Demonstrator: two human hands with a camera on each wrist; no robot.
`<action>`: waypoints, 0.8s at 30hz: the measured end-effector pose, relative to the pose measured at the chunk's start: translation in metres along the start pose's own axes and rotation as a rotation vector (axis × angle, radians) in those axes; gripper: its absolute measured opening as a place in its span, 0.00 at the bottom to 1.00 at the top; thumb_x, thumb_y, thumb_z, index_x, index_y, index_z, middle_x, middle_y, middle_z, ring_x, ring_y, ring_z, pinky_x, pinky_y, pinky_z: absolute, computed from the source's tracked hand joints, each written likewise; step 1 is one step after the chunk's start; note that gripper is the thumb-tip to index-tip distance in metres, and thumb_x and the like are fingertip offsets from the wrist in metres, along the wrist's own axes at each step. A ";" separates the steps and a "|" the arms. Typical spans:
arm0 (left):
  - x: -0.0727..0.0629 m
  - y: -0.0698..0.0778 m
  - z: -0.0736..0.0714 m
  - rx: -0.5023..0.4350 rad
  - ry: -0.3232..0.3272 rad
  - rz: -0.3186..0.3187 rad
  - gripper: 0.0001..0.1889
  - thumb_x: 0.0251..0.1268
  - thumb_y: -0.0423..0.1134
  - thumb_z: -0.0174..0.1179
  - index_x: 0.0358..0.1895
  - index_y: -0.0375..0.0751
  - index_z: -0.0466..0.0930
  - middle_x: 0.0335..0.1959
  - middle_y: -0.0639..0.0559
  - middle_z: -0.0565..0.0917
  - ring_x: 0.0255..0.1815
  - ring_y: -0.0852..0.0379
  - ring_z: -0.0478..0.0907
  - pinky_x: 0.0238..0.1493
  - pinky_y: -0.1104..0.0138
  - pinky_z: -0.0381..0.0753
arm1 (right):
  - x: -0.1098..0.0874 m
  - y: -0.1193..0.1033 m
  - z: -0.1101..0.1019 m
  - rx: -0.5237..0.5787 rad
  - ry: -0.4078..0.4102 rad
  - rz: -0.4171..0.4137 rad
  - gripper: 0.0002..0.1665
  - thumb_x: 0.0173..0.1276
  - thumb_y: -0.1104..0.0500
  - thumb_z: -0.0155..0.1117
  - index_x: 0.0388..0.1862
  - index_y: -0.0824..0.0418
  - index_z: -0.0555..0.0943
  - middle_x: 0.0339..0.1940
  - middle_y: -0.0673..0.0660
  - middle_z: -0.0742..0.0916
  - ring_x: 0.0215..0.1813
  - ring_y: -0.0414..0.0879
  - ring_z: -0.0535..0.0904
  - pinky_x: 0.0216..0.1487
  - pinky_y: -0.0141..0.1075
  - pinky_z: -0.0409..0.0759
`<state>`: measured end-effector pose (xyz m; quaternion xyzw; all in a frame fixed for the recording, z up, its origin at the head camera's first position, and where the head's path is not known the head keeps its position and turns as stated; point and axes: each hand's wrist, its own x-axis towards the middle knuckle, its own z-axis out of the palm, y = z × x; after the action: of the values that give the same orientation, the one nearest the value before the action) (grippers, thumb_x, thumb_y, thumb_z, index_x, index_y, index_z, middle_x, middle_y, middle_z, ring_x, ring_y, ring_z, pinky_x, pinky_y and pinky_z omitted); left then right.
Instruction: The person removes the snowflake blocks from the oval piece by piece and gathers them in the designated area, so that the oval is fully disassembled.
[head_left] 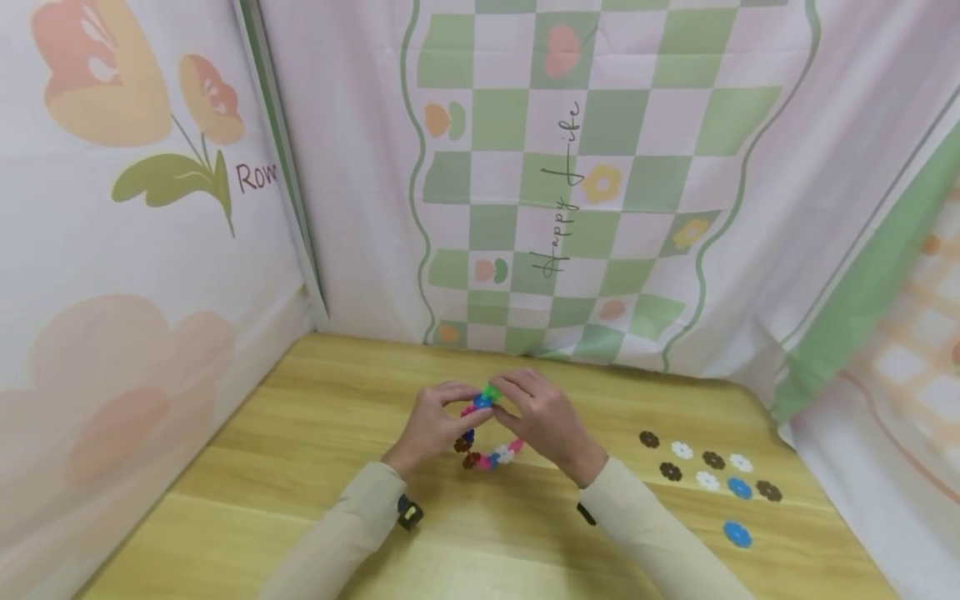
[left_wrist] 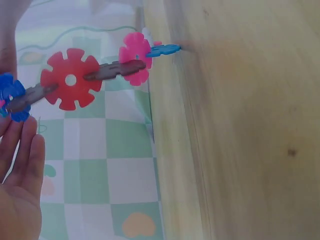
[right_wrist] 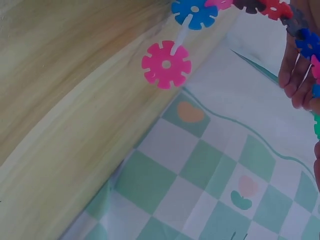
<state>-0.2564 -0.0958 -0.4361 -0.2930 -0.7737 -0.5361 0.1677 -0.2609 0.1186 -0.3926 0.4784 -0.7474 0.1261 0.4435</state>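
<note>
Disc chain (head_left: 486,463) btwn hands (head_left: 437,423) (head_left: 545,419), loose discs (head_left: 707,481) on tbl (head_left: 525,533) to R, curtain (head_left: 547,183) behind

it looks like a curtained-off booth: printed cloths (head_left: 637,121) surround a wood-grain table (head_left: 262,458).

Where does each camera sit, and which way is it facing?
Head: worn on the head, looking forward and down at the table, disc chain and checkered cloth; both sleeves, the left grip and the right grip show.
Left wrist: worn on that wrist, looking past the disc chain toward the checkered cloth; a palm and fingers show at left.
Right wrist: worn there, looking at the disc chain, table and checkered cloth; fingers show at right.
Both wrist views share the disc chain and checkered cloth.
</note>
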 end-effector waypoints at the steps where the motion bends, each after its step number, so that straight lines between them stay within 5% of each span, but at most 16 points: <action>1: 0.000 0.001 0.000 0.004 0.000 -0.004 0.14 0.65 0.41 0.76 0.49 0.39 0.92 0.49 0.48 0.93 0.53 0.52 0.89 0.59 0.46 0.88 | 0.000 0.000 0.000 -0.001 0.001 -0.010 0.29 0.46 0.62 0.90 0.47 0.68 0.88 0.43 0.60 0.92 0.44 0.50 0.90 0.48 0.37 0.91; 14: 0.001 0.001 0.001 0.055 -0.001 0.023 0.13 0.64 0.40 0.76 0.48 0.39 0.92 0.47 0.47 0.93 0.49 0.51 0.90 0.55 0.59 0.91 | -0.003 0.010 0.004 -0.006 0.016 -0.057 0.27 0.43 0.61 0.91 0.42 0.68 0.88 0.39 0.59 0.92 0.40 0.49 0.90 0.43 0.37 0.92; 24: 0.008 0.008 0.005 0.028 0.007 -0.003 0.12 0.65 0.42 0.76 0.46 0.37 0.92 0.45 0.46 0.93 0.49 0.51 0.91 0.56 0.50 0.90 | -0.001 0.017 -0.001 -0.028 0.022 -0.050 0.29 0.41 0.60 0.92 0.42 0.68 0.88 0.38 0.60 0.91 0.38 0.50 0.89 0.43 0.39 0.92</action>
<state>-0.2569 -0.0867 -0.4275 -0.2875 -0.7809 -0.5267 0.1735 -0.2745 0.1286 -0.3889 0.4893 -0.7319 0.1100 0.4613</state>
